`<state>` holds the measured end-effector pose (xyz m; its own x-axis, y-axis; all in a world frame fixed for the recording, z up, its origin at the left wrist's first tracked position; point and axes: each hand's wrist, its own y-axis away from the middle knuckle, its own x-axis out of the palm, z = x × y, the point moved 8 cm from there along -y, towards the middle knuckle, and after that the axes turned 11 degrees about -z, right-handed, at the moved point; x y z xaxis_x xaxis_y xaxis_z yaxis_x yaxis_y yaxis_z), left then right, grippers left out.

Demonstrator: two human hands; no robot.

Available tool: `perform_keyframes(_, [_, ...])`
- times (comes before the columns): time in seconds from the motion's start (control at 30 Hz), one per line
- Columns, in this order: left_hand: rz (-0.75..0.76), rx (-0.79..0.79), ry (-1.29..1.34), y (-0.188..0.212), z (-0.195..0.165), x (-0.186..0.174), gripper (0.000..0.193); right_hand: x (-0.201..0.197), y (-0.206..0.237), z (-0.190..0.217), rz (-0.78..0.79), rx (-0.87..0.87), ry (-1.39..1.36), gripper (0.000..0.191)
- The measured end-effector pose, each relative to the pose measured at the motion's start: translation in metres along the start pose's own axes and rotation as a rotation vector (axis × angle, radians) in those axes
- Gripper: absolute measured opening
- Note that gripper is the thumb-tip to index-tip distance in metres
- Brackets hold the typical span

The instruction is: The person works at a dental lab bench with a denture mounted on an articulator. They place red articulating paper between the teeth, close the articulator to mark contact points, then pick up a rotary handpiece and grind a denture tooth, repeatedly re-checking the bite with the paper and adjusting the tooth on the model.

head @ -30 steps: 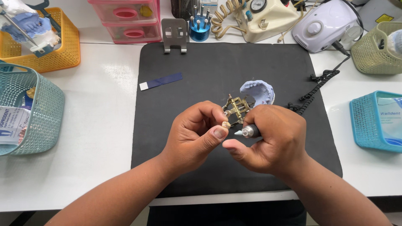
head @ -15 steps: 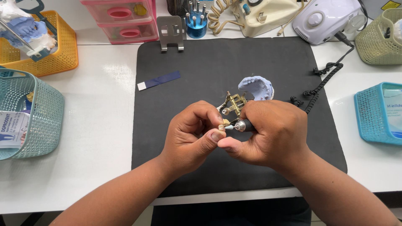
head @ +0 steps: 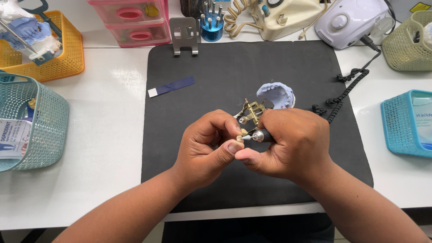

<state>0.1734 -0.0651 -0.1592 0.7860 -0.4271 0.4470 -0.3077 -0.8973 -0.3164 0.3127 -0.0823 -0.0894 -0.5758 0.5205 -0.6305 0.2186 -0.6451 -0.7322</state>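
Your left hand (head: 204,150) pinches a tiny tooth (head: 240,137) tight, and your right hand (head: 288,146) is wrapped round the drill (head: 260,135), its tip touching the tooth, so the grinding looks under way and not done. Just behind your grip sit the brass frame (head: 252,110) and the blue mould (head: 276,95), not yet holding the tooth. Farther out, the teal basket (head: 31,128) holds packets, the orange basket (head: 54,58) holds more moulds, and the blue basket (head: 405,123) holds a packet.
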Motion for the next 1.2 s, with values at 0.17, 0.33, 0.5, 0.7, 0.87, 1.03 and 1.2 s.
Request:
perform_keyframes(0.17, [0.002, -0.008, 0.014, 0.0004, 0.0004, 0.0004, 0.022, -0.0008, -0.0001, 0.0011, -0.006, -0.009, -0.007, 0.070])
perform_keyframes(0.33, [0.013, -0.023, 0.059, 0.0004, 0.0011, 0.0020, 0.020, 0.0014, 0.0000, -0.0011, 0.011, 0.011, -0.019, 0.071])
perform_keyframes(0.5, [0.013, -0.030, 0.065, 0.0002, 0.0007, 0.0020, 0.019, 0.0024, 0.0005, -0.0014, 0.024, 0.013, -0.023, 0.071])
perform_keyframes(0.7, [0.004, -0.030, 0.035, -0.0001, 0.0012, 0.0010, 0.020, 0.0025, 0.0003, -0.0014, 0.019, 0.009, -0.024, 0.071])
perform_keyframes(0.87, [0.012, -0.052, 0.079, 0.0000, 0.0024, 0.0012, 0.021, 0.0038, 0.0012, -0.0014, 0.032, 0.012, -0.015, 0.071])
perform_keyframes(1.03, [0.010, -0.045, 0.046, -0.0005, 0.0012, 0.0009, 0.022, 0.0027, 0.0001, -0.0015, 0.016, 0.008, -0.019, 0.071])
perform_keyframes(1.2, [0.004, -0.023, -0.016, -0.0004, -0.0011, -0.0001, 0.023, 0.0009, -0.0004, 0.0001, 0.003, -0.010, -0.018, 0.071])
